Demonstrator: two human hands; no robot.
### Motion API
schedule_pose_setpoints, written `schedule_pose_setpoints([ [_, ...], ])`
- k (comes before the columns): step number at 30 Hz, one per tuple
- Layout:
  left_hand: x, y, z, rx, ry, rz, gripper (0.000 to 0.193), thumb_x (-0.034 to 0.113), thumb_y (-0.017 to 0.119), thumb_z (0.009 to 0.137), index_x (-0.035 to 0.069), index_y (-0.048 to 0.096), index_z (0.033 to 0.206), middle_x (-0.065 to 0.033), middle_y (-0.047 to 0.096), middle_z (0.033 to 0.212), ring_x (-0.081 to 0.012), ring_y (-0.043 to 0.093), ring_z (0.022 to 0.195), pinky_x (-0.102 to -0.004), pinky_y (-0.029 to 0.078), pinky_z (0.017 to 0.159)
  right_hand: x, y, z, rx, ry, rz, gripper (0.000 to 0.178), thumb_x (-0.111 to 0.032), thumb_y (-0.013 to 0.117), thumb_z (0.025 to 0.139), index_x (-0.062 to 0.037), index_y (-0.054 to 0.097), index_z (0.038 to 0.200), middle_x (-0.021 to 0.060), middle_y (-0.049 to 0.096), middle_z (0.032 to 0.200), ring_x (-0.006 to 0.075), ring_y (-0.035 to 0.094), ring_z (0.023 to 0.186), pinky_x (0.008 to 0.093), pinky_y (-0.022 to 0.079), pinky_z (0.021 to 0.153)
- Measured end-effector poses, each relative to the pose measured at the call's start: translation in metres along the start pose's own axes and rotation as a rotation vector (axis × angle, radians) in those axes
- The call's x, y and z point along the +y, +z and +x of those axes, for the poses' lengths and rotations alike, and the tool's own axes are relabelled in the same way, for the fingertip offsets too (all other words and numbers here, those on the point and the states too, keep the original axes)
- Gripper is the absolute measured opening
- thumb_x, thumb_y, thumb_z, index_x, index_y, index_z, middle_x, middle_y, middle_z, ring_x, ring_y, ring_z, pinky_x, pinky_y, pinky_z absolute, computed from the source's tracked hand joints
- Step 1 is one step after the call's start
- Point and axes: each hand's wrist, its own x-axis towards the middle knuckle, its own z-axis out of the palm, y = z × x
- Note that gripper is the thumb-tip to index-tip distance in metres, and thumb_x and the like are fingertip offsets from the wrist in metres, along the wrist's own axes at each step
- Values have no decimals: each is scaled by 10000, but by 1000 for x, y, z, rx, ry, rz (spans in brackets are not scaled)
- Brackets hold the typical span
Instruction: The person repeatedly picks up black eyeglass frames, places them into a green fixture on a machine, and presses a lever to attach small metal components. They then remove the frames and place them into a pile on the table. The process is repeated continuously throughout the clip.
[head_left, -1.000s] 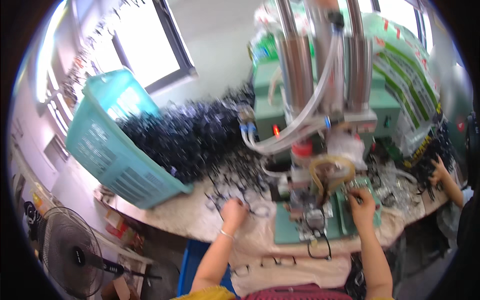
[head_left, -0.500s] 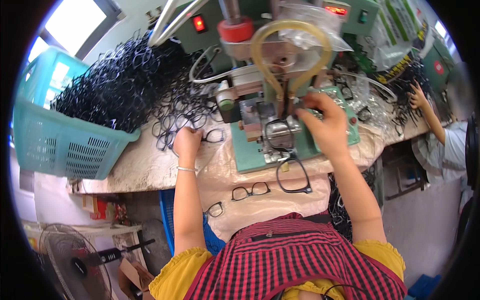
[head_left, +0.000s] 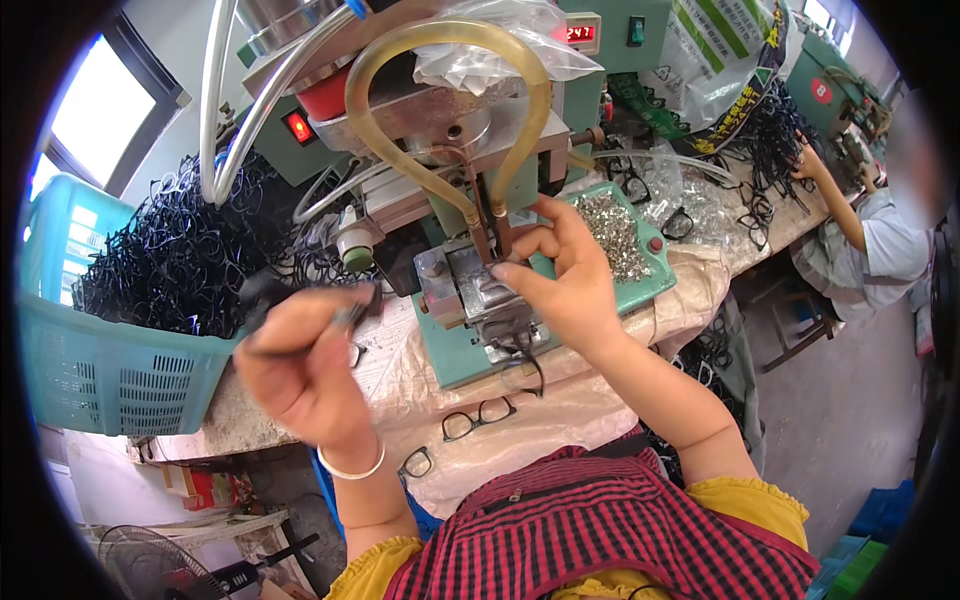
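My left hand [head_left: 310,375] is raised left of the bench machine, fingers closed around a black glasses frame [head_left: 368,305] that motion blurs. At the machine's metal jig [head_left: 485,290], the thumb and fingers of my right hand [head_left: 570,285] pinch just below the press tips; anything between them is too small to make out. A dark glasses frame [head_left: 537,375] hangs at the front of the jig, partly hidden. Beside my right hand sits a green tray [head_left: 648,284] heaped with tiny metal parts. Further glasses frames [head_left: 478,418] lie on the cloth nearer me.
A turquoise basket [head_left: 120,375] overflows with black frames [head_left: 170,270] at left. A looped yellowish hose [head_left: 365,90] arches over the jig. Plastic bags [head_left: 715,50] lie at the back right. Another person's hand [head_left: 808,160] touches a pile of frames. A fan [head_left: 150,565] stands lower left.
My left hand has lifted from the loose frames on the bench, taking a black glasses frame with it. My right hand stays at the jig. The view has shifted, uncovering the tray's metal parts.
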Motion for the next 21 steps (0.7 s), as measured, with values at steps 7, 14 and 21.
schedule_pose_setpoints([
  [7, -9, 19, -10, -37, -17, -106, 37, 25, 543, 974, 17, 519, 947, -148, 673, 863, -256, 660, 747, -407, 549, 716, -28, -10, -15, -32, 62, -7, 534, -42, 691, 798, 17, 536, 1305, 90, 699, 959, 195, 638, 1023, 317, 461, 944],
  [14, -18, 42, -57, -587, 208, 160, 135, 132, 757, 823, 70, 720, 937, -100, 744, 1008, -295, 658, 887, -480, 523, 898, 35, -122, -44, 169, -118, -1245, 204, -105, 724, 709, -21, 675, 888, 155, 665, 904, 350, 604, 892, 460, 487, 837],
  [21, 12, 60, -54, -579, 143, 192, 98, 84, 659, 885, 18, 689, 951, -136, 716, 989, -386, 632, 965, -528, 466, 964, 67, -128, -2, 325, -276, -1051, 90, -160, 708, 763, -96, 653, 794, 98, 615, 819, 316, 583, 857, 431, 481, 760],
])
